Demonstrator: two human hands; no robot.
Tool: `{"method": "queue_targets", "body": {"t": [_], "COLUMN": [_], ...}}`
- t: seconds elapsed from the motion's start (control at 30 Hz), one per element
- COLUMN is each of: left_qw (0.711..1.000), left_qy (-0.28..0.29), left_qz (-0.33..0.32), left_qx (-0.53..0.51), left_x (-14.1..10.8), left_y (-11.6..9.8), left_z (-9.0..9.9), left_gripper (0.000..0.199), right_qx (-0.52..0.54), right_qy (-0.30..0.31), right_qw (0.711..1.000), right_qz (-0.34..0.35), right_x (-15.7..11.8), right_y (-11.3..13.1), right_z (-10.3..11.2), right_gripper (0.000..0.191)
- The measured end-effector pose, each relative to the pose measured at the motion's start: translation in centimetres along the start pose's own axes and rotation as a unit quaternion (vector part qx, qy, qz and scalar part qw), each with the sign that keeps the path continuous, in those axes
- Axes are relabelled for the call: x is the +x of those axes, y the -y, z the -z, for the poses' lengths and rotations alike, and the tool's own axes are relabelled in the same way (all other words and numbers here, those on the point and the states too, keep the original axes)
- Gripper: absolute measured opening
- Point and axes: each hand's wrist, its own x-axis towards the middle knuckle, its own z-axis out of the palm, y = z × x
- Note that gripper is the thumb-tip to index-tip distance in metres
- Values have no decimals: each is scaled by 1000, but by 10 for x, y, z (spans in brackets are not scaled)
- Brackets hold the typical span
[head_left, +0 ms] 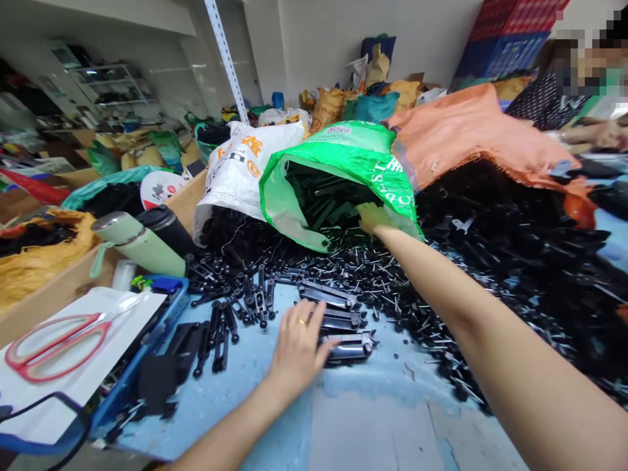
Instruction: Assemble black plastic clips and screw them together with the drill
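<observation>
My left hand [298,343], with a ring on one finger, rests at the left ends of a row of long black plastic parts [343,322] lying on the blue table [265,399]. Its fingers are stretched and apart, touching the parts without closing round them. My right arm reaches out to a green woven bag [338,154], which lies on its side with its mouth towards me. At the bag's lower right rim is my right hand [373,217], beside the black plastic pieces [318,199] inside. Its fingertips are blurred and partly hidden.
Small black parts with metal pins [392,275] are heaped before the bags. A white sack [250,163] and an orange sack [481,131] flank the green bag. At left are red-handled scissors [59,347], a blue tray [147,366] and a green bottle [142,245]. A person stands far right.
</observation>
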Motion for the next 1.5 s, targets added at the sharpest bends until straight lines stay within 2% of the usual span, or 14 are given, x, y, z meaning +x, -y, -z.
{"method": "queue_targets", "body": {"t": [0.13,0.23,0.4,0.5,0.63,0.73,0.8,0.87,1.03,1.17,1.27,1.33,1.37,1.5], "left_qw": [988,962,935,934,944,963,963,954,938,924,912,905,904,916], "left_qy": [-26,25,76,68,29,-73,-162,-185,-46,5,17,4,-5,-21], "left_qz": [133,239,313,323,307,256,205,154,61,59,79,100,110,130], "left_qx": [67,131,148,133,115,42,-66,-180,-339,-378,-402,-414,-413,-378], "left_x": [59,101,130,131,113,79,47,12,-59,-86,-95,-98,-99,-102], "left_y": [79,122,142,139,124,103,82,54,-17,-55,-76,-88,-92,-102], "left_z": [-7,-23,-43,-37,-7,23,41,54,60,55,55,56,56,57], "left_gripper": [49,40,29,22,25,27,27,27,27,31,33,34,35,35], "right_qx": [7,7,24,183,469,549,523,440,203,329,574,682,706,659], "right_qy": [16,19,-11,-36,65,125,146,180,168,85,58,70,72,72], "right_qw": [999,999,999,981,881,827,839,873,947,937,812,715,692,748], "right_qz": [28,35,38,47,17,-3,43,111,186,86,-86,-137,-136,-14], "right_x": [25,28,9,-28,-110,-187,-239,-290,-382,-402,-398,-396,-395,-397], "right_y": [-14,-19,-6,21,61,85,99,114,149,164,175,182,184,180], "right_z": [-15,-19,4,34,73,91,98,100,78,58,58,63,66,76], "right_gripper": [45,40,48,51,45,40,38,40,49,42,48,54,55,51]}}
